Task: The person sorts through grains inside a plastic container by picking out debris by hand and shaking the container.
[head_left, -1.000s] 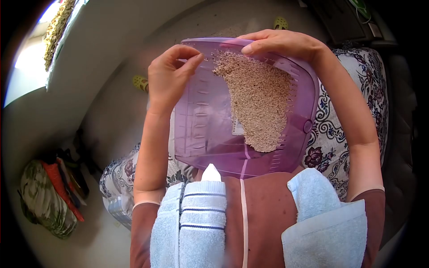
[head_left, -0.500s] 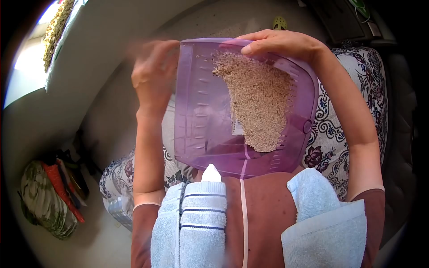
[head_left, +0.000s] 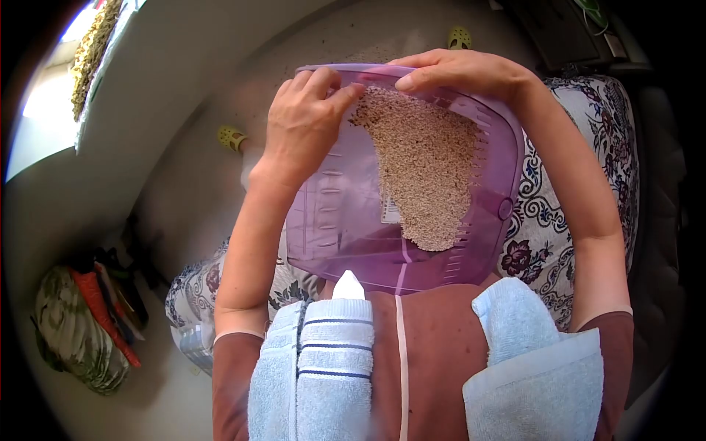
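Observation:
A translucent purple tray (head_left: pixel 493 169) rests over my lap, with a heap of small beige grains (head_left: pixel 430 162) spread over its right half. Darker bits show among the grains near their upper left edge. My right hand (head_left: pixel 456 72) grips the tray's far rim, thumb on the inside. Over the tray's upper left part is my left hand (head_left: pixel 312 106), its fingers bent and drawn together at the left edge of the grains. Whatever its fingertips may hold is too small to make out.
Light blue towels (head_left: pixel 334 353) hang over my chest. Patterned fabric (head_left: pixel 540 220) covers the seat beside me. Yellow-green clogs (head_left: pixel 232 137) are on my feet. A camouflage bag (head_left: pixel 73 323) with an orange item lies at the lower left. A bright window (head_left: pixel 55 88) is at the upper left.
My left hand moved left past the tray's edge, then came back right over the tray to the grains. My right hand and the tray have hardly moved.

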